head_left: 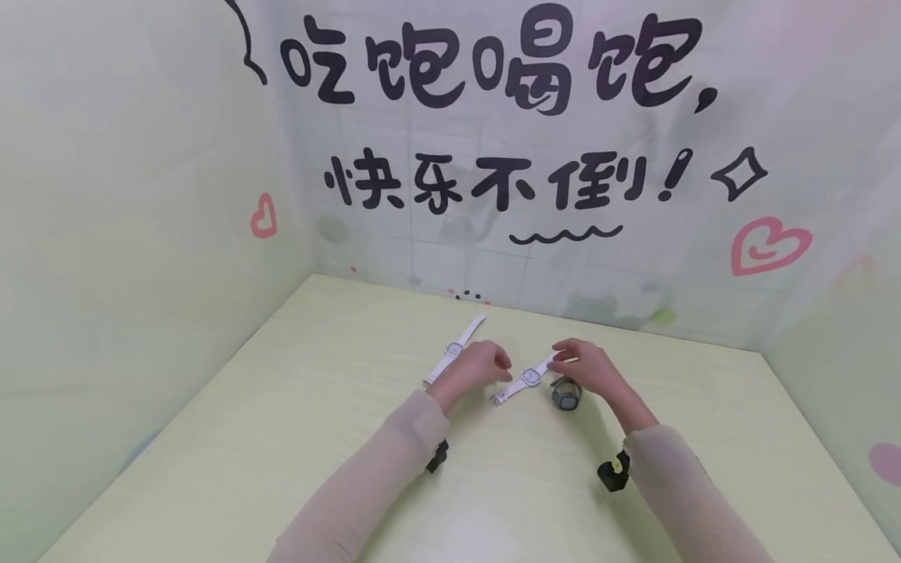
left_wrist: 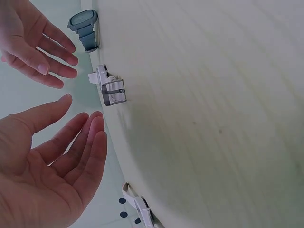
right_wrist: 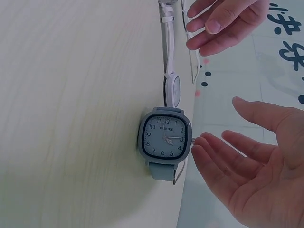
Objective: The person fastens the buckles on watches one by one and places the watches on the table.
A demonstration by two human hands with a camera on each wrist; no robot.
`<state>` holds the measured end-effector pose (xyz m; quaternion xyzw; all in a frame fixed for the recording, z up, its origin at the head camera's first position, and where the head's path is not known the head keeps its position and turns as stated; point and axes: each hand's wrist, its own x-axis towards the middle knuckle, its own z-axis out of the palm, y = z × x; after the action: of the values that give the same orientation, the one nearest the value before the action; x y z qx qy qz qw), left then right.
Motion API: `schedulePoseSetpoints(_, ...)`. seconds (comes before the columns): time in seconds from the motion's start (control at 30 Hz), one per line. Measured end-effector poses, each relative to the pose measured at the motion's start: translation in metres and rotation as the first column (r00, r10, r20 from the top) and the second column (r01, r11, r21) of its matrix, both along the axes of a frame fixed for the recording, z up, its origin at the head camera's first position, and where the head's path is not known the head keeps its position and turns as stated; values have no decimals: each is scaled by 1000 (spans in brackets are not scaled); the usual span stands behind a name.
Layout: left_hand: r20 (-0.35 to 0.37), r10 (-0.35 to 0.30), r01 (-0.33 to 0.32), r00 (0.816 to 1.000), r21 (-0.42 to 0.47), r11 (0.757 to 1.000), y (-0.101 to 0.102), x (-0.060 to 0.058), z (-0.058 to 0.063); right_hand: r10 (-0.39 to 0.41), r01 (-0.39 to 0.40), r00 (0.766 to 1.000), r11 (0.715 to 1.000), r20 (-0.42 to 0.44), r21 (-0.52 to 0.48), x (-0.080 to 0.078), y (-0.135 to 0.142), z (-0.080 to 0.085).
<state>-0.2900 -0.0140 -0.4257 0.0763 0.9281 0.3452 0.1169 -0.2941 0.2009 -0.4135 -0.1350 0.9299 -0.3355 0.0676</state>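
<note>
Three wristwatches lie on the pale table. A white watch is stretched out flat at the left, partly behind my left wrist. A second white watch lies aslant between the hands, its metal buckle toward me. The grey-blue watch stands on its curved strap at the right, square dial facing me. My left hand hovers between the white watches, fingers loosely bent and holding nothing. My right hand is over the far side of the grey-blue watch, fingers relaxed and apart, nothing in them.
A white backdrop with black lettering and pink hearts rises behind the table and along its sides. Black wrist cameras hang under both sleeves, the right one close over the tabletop.
</note>
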Motion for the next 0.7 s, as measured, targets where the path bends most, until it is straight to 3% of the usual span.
schedulePoseSetpoints(0.4,-7,-22,22,1000,-9,1000,3,4,-8,-132,130,989,991,71,25,-9,-8,-5)
schedulePoseSetpoints(0.6,-22,-48,47,999,-32,998,5,4,-9,-192,185,974,981,123,63,-11,-4,-5)
schedulePoseSetpoints(0.7,-23,-66,65,998,-66,996,8,3,-9,-216,213,960,976,177,34,-14,-2,-6)
